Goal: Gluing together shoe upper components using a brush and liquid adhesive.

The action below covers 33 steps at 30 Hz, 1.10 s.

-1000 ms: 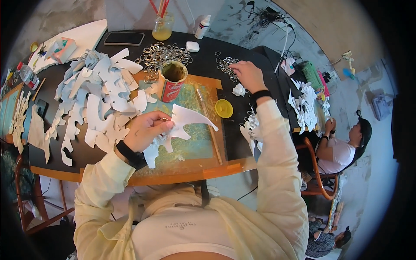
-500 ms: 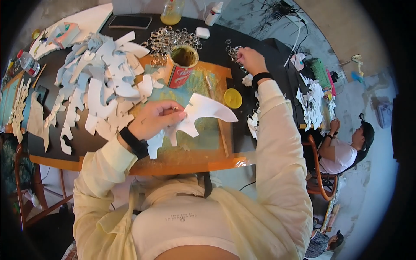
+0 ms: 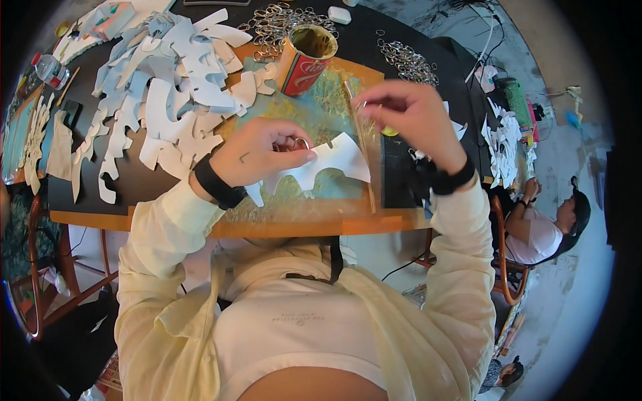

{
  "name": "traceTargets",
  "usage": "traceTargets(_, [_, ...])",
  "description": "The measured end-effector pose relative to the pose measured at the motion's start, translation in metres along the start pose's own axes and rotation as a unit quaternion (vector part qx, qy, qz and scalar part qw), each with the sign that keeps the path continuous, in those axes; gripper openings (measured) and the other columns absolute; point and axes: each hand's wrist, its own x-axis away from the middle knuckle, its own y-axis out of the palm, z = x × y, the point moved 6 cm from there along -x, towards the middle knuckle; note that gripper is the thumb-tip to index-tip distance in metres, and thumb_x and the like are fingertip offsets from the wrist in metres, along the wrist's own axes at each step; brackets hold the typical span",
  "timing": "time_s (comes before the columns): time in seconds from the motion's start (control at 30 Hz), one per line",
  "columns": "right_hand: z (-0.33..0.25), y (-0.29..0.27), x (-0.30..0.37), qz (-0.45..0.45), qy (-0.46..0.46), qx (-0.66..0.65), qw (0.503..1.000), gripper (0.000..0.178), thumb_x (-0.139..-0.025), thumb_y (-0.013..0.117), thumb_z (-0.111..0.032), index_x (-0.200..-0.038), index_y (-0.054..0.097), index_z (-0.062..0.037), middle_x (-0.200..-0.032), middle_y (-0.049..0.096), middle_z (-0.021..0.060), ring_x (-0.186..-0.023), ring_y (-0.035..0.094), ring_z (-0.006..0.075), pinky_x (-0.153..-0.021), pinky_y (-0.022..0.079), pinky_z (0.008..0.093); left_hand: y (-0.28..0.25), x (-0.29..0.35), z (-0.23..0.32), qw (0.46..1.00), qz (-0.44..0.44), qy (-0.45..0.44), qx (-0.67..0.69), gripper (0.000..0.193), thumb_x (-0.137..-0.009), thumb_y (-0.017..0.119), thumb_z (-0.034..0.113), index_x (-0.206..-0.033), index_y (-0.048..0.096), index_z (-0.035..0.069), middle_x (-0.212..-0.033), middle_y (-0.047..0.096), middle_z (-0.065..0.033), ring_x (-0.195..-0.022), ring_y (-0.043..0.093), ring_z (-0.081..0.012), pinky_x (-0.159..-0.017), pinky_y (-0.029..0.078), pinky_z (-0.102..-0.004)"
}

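My left hand [image 3: 257,154] is closed on a white, curved cut-out piece [image 3: 334,160], thin like leather or sheet, with notches along its edge. A small metal ring [image 3: 305,143] shows at its thumb and fingertips. To the right, my right hand [image 3: 418,120] hovers over the table with thumb and finger pinched on a small metal ring [image 3: 363,105], apart from the white piece. Loose metal rings and buckles [image 3: 408,63] lie in a heap beyond this hand. A red tin can [image 3: 302,72] holding dark yellowish paste stands beyond my left hand.
A big pile of white cut-outs [image 3: 180,87] covers the table's left side. More metal buckles [image 3: 281,28] lie behind the can. A thin stick [image 3: 361,140] and a partly hidden yellow lid [image 3: 388,130] are near my right hand. Another person [image 3: 535,230] sits at the right.
My right hand has come back from the heap of metal hardware toward my left hand, with a small ring in its fingers. The view has shifted, and the white piece has tilted.
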Motion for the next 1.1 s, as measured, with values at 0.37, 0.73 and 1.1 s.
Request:
traceTargets(0.37, [-0.003,0.051,0.012,-0.041,-0.008,-0.004,0.999,0.013,-0.080,0.067,-0.010,-0.090,0.067,-0.0008,-0.085,0.064,0.0051,-0.078,0.061,0.0112,-0.073,0.048,0.0242,0.007,0.006,0.001,0.999,-0.041,-0.025,0.010,0.014,-0.083,0.067,0.013,-0.092,0.062,0.002,-0.072,0.054,0.0033,-0.065,0.048,-0.0029,-0.057,0.038,-0.0189])
traceTargets(0.73, [0.011,0.053,0.020,-0.059,0.061,-0.082,0.993,0.015,-0.082,0.067,-0.008,-0.093,0.067,0.0012,-0.083,0.066,0.0040,-0.077,0.061,0.0082,-0.072,0.049,0.0227,0.010,0.006,0.002,0.998,-0.037,0.032,-0.027,0.013,-0.083,0.066,0.011,-0.091,0.061,0.003,-0.073,0.053,0.0043,-0.068,0.046,-0.0029,-0.061,0.038,-0.0193])
traceTargets(1.1, [0.018,0.060,0.029,0.028,0.003,-0.060,0.998,0.014,-0.079,0.071,-0.009,-0.090,0.068,-0.0011,-0.082,0.065,0.0036,-0.074,0.062,0.0093,-0.068,0.049,0.0222,0.010,0.007,0.010,0.997,-0.034,0.029,-0.068,0.015,-0.082,0.070,0.015,-0.084,0.061,0.003,-0.071,0.054,0.0038,-0.066,0.047,-0.0023,-0.058,0.038,-0.0189])
